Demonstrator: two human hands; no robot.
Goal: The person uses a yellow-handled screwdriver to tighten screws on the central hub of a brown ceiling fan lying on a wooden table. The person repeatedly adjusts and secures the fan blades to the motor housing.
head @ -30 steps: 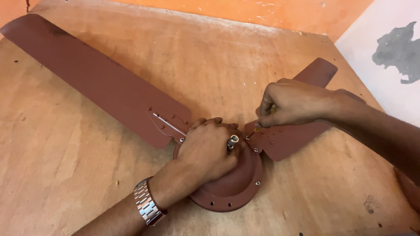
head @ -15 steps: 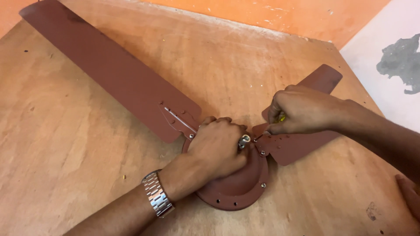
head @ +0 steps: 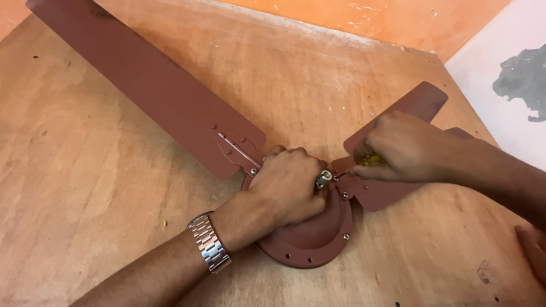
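A brown ceiling fan lies flat on a plywood board point(head: 102, 170). Its round motor housing point(head: 313, 239) sits near the bottom centre. My left hand point(head: 287, 185) rests on top of the housing and grips it, next to the short metal shaft point(head: 324, 178). One long blade point(head: 148, 85) runs up to the top left, fixed by a bracket with screws point(head: 239, 150). A second blade point(head: 398, 113) points to the upper right. My right hand point(head: 398, 148) is closed on a yellow-handled screwdriver point(head: 369, 161), its tip at that blade's bracket point(head: 350, 185).
An orange wall point(head: 398, 17) runs along the board's far edge. At the right, pale floor point(head: 512, 68) with a grey patch lies beyond the board. Part of another brown piece point(head: 532, 250) shows at the right edge.
The view has shifted, so the fan sits further right and lower in the picture. Both hands keep their places on the housing and the bracket.
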